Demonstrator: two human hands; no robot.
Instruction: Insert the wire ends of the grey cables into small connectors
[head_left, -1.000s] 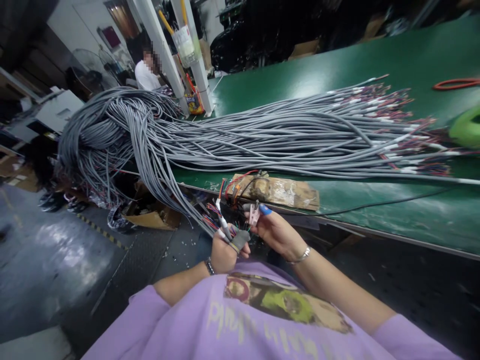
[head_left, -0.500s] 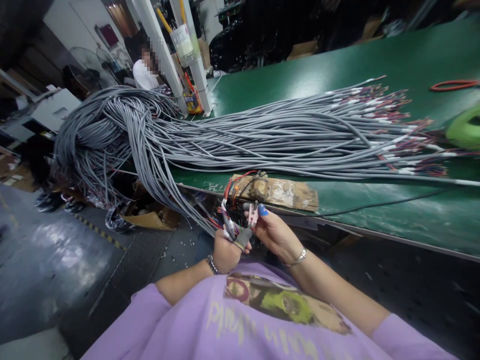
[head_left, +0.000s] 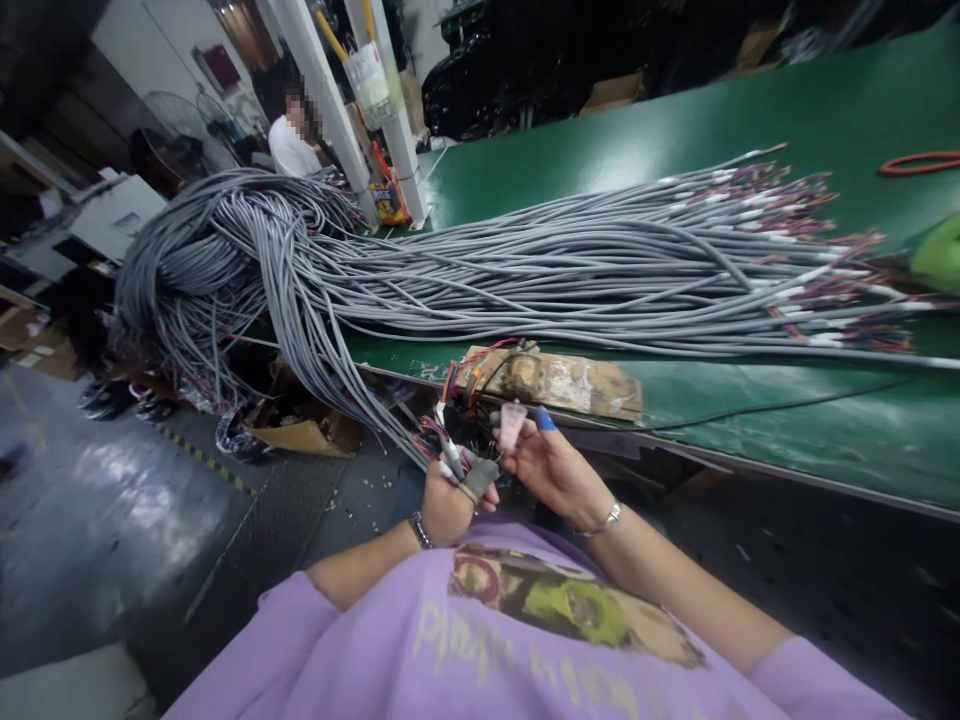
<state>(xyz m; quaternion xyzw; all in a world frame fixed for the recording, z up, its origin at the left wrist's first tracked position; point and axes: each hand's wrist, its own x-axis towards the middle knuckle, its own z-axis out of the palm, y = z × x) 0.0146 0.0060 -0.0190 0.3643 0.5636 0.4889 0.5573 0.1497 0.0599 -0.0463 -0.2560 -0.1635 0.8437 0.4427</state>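
Observation:
My left hand [head_left: 447,505] is closed around the ends of several grey cables [head_left: 397,432] below the table's front edge. Thin coloured wires [head_left: 431,428] stick out above its fist, and a grey cover [head_left: 480,480] sits on its thumb. Just right of it, my right hand [head_left: 555,470] has its thumb apart from the bent fingers. A blue wrap covers that thumb's tip. A pale pink piece [head_left: 513,427], apparently a wrap on a finger, shows beside it. No held thing is visible there.
A large bundle of grey cables [head_left: 525,270] lies along the green table [head_left: 750,410], stripped ends at right. A worn wooden board [head_left: 592,387] with wires sits at the near edge. White posts [head_left: 322,90] stand behind; a person [head_left: 292,145] is beyond them. A cardboard box [head_left: 307,435] is below.
My right hand has shifted slightly right and up, its thumb parting from the finger with the pale piece. My left hand keeps its hold on the cables, moving slightly left.

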